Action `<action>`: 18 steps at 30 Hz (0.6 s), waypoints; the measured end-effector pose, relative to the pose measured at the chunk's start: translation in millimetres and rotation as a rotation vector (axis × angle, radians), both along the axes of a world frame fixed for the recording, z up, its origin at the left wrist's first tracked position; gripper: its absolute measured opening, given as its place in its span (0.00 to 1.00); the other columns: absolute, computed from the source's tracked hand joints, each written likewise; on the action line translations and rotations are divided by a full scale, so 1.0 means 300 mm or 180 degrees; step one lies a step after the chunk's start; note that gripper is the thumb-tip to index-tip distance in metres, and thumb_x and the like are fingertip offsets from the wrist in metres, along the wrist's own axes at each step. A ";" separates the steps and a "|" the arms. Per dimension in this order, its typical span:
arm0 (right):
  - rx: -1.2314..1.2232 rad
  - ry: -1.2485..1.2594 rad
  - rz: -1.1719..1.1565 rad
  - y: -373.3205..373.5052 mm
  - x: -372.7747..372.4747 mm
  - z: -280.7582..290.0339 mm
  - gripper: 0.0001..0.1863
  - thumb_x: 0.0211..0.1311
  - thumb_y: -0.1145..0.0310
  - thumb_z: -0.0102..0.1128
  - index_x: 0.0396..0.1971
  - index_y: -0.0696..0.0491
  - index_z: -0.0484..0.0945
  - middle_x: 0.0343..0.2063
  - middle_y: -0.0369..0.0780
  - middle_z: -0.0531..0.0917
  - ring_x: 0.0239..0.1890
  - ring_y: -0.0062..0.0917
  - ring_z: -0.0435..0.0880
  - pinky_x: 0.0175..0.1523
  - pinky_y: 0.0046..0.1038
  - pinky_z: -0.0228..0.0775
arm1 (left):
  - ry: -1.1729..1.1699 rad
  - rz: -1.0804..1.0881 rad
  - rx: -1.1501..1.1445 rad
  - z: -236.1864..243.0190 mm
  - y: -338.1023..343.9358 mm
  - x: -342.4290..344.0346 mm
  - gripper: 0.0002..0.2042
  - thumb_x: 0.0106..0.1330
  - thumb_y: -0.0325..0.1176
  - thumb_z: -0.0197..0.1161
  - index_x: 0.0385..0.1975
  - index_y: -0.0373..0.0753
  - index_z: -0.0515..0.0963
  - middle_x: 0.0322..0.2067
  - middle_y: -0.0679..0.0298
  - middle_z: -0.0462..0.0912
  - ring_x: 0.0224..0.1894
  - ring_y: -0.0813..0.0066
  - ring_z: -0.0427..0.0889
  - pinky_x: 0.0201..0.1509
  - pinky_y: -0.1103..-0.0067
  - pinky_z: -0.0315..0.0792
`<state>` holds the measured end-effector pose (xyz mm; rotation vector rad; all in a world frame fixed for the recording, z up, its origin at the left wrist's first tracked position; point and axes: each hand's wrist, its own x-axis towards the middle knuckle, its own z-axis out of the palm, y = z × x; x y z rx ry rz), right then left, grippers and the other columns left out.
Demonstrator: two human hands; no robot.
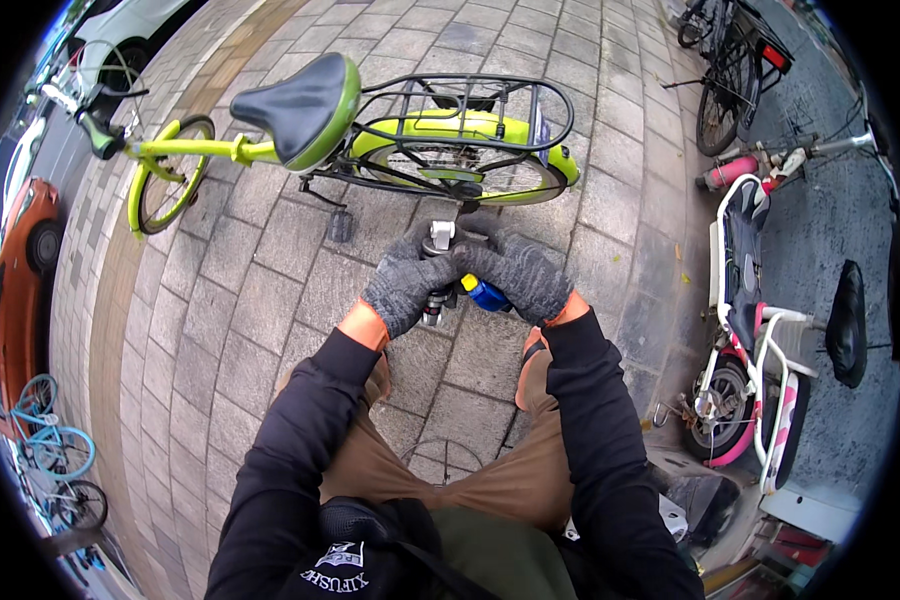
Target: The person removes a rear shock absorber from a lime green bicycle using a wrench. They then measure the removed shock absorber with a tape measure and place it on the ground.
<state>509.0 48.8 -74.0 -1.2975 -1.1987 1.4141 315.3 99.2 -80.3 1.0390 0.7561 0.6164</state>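
Both my hands, in grey knit gloves with orange cuffs, meet in front of me, close to the rear wheel of a lime-green bicycle (460, 125). My left hand (410, 280) is closed around a silver-and-black metal piece (433, 308), whose exact kind I cannot make out. A white block-like part (441, 235) shows at the upper edge of that grip. Fingers curled, my right hand (520, 268) presses up against the left. From under it sticks a blue cylindrical thing with a yellow end (485, 294). The right fingertips are partly hidden.
The bicycle has a black saddle (295, 105), a black rear rack (465, 85) and a pedal (340, 226) toward me. A pink-and-white scooter (755, 330) stands at right, a dark bicycle (725, 100) beyond. An orange car (15, 290) and light-blue bicycle (60, 450) are at left.
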 end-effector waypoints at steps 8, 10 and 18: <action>0.0138 -0.0065 0.0688 -0.108 0.022 0.112 0.57 0.47 0.58 0.86 0.73 0.56 0.59 0.63 0.44 0.78 0.65 0.29 0.75 0.70 0.33 0.67 | 0.0418 -0.0343 0.0537 0.052 -0.020 0.014 0.21 0.57 0.25 0.78 0.50 0.37 0.78 0.40 0.65 0.87 0.42 0.79 0.85 0.48 0.79 0.82; 0.0264 -0.0147 0.0598 -0.132 0.031 0.104 0.57 0.46 0.57 0.86 0.73 0.56 0.59 0.63 0.45 0.77 0.65 0.29 0.75 0.70 0.33 0.67 | 0.0282 -0.0432 0.0624 0.074 -0.027 0.022 0.21 0.56 0.25 0.79 0.48 0.38 0.78 0.42 0.64 0.88 0.44 0.78 0.85 0.49 0.78 0.82; -0.0292 -0.0214 0.0512 -0.124 0.076 0.067 0.53 0.51 0.53 0.83 0.72 0.58 0.62 0.60 0.48 0.78 0.61 0.33 0.78 0.65 0.35 0.72 | 0.0396 -0.0277 0.0772 0.046 -0.025 0.014 0.21 0.58 0.29 0.78 0.50 0.40 0.78 0.36 0.68 0.87 0.34 0.82 0.83 0.32 0.82 0.77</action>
